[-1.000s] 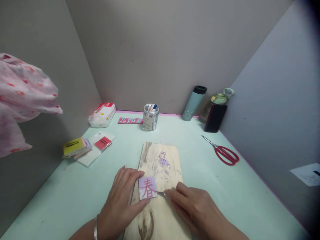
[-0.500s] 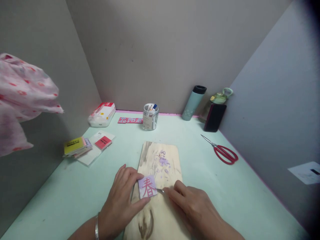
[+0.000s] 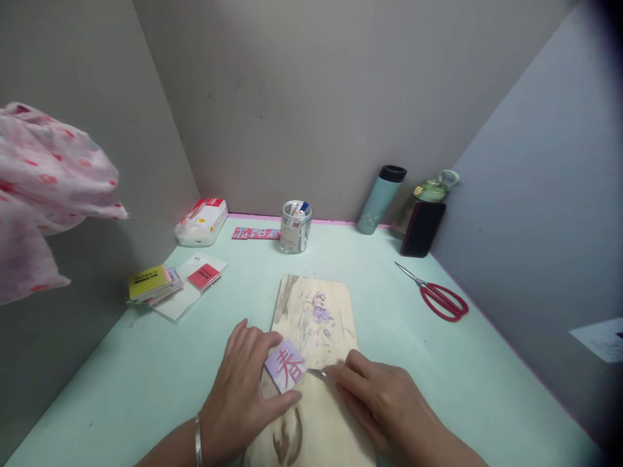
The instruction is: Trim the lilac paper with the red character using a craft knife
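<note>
Left hand [image 3: 241,386]: fingers pinching lilac square with red character [image 3: 286,366], thumb and forefinger, over left edge of wooden board [image 3: 335,421]. Right hand [image 3: 389,395] — fingers pinching slim metal tool [image 3: 318,373], tip at square's right corner. Purple scraps [image 3: 321,314] toward board's far edge. Scissors [image 3: 444,301] near bench's [image 3: 389,318] right edge.

The tile [image 3: 286,364] turned counter-clockwise over the board [image 3: 321,415], its far edge swinging from nearly square to slanting against the board's far edge.

grey back wall [image 3: 311,117], darker left wall [image 3: 121,143] and bluish right wall [image 3: 535,194] border a mint-green tabletop [image 3: 160,363].
</note>
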Demonstrator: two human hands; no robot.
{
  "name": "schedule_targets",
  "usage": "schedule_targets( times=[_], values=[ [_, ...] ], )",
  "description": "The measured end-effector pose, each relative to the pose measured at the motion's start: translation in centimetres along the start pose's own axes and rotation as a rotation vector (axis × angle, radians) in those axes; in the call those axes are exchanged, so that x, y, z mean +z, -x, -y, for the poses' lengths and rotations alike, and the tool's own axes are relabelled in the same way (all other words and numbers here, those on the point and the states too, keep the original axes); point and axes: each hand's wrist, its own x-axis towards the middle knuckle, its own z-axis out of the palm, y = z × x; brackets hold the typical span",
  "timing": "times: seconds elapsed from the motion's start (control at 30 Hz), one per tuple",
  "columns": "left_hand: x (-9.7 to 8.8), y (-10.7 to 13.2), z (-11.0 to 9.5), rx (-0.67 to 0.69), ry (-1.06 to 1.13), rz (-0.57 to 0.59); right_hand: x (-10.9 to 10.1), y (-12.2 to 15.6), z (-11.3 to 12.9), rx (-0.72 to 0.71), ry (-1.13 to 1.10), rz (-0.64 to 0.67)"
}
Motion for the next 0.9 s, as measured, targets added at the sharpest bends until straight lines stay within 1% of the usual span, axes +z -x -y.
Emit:
schedule_targets(
  times=[0.07,0.17,0.27,0.37,0.43,0.57,0.67,0.77,0.9],
  values=[
    [0.1,0.1,0.4,0.027,-0.006,0.003,0.2,0.1,0.0,0.008,0.007,-0.040],
    [0.1,0.3,0.8,0.074,-0.017,0.012,0.2,0.2,0.3,0.043,-0.092,-0.078],
    [-0.2,0.3,0.8,0.101,-0.042,0.036,-0.4,0.1,0.9,0.103,-0.240,-0.074],
    [-0.7,0.4,0.5,0.106,-0.054,0.055,-1.0,-0.1,1.4,0.166,-0.331,-0.048],
    [-1.0,0.4,0.3,0.115,-0.061,0.067,-1.1,-0.1,1.4,0.169,-0.333,-0.037],
    [-1.3,0.4,-0.3,0.157,-0.084,0.056,-0.6,0.2,1.3,0.113,-0.266,-0.040],
    [-1.2,0.3,-0.6,0.164,-0.093,0.030,-0.1,0.5,1.4,0.115,-0.247,-0.013],
    [-1.0,0.2,-0.7,0.151,-0.098,0.025,0.2,0.6,1.6,0.126,-0.262,0.018],
    [-1.0,0.2,-0.8,0.161,-0.094,0.025,0.3,0.6,1.8,0.132,-0.271,0.027]
  ],
)
